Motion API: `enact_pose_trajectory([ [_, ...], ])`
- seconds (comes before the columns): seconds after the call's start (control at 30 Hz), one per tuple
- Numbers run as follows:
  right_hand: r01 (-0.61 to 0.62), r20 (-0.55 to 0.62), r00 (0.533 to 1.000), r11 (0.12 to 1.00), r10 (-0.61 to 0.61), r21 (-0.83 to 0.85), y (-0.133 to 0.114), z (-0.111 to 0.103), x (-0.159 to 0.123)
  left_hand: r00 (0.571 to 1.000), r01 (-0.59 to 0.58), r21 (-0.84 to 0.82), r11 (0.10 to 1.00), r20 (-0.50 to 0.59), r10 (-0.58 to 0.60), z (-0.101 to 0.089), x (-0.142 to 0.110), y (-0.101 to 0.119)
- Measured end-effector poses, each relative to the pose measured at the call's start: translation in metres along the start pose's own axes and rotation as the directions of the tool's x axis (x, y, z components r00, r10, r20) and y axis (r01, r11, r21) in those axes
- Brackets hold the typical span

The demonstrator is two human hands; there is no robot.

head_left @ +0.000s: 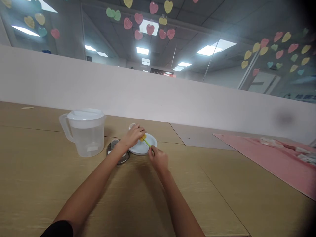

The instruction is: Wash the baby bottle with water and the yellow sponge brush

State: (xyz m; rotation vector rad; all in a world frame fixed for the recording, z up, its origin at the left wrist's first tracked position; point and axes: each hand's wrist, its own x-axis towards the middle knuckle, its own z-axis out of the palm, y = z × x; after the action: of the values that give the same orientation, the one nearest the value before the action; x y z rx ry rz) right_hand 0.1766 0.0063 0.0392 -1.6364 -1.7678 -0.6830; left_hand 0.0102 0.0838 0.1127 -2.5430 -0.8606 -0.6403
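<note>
A small white plate (140, 148) lies on the wooden table (49, 184). On it sits a small orange piece (143, 137). My left hand (133, 135) reaches over the plate with its fingers closed on that orange piece. My right hand (158, 158) is at the plate's near right edge, pinched around the end of a thin green stick (147, 142) that points toward the orange piece. A small clear glass (131, 126) shows just behind my left hand.
A clear plastic pitcher (85, 131) with a white lid stands left of the plate. A round metal lid (116, 152) with a clear knob lies between them. A pink mat (269, 161) with small items covers the right. A white partition (148, 95) runs along the back.
</note>
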Motion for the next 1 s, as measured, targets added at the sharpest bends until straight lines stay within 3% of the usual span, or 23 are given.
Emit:
enact_pose_trajectory([
  [0.2,0.002,0.045,0.999,1.000,-0.002,-0.006,0.002,0.007,-0.001,0.996,-0.066,-0.031,0.997,0.062,0.068,0.002,0.005,0.024],
  [0.3,-0.022,0.053,0.998,1.000,0.022,0.005,0.002,0.008,-0.001,0.998,-0.023,0.004,1.000,0.058,0.023,-0.001,0.007,0.030],
  [0.53,-0.019,0.035,0.999,0.998,0.017,0.055,0.000,0.004,0.001,0.982,0.173,0.087,0.981,-0.096,-0.164,-0.006,-0.004,0.001],
  [0.77,0.057,0.086,0.994,0.997,-0.062,0.058,0.021,0.004,0.001,0.980,0.184,0.065,0.981,-0.092,-0.177,0.011,-0.012,-0.008],
  [0.87,0.058,0.107,0.992,0.994,-0.068,0.090,0.029,0.006,-0.001,0.966,0.247,0.112,0.963,-0.102,-0.236,0.017,-0.016,-0.013],
  [0.93,-0.004,0.076,0.997,0.994,-0.004,0.108,0.034,0.007,-0.001,0.956,0.286,0.131,0.949,-0.100,-0.274,0.018,-0.019,-0.017],
  [1.0,-0.139,0.023,0.990,0.984,0.137,0.112,0.037,0.007,0.000,0.949,0.310,0.132,0.941,-0.101,-0.298,0.016,-0.021,-0.021],
])
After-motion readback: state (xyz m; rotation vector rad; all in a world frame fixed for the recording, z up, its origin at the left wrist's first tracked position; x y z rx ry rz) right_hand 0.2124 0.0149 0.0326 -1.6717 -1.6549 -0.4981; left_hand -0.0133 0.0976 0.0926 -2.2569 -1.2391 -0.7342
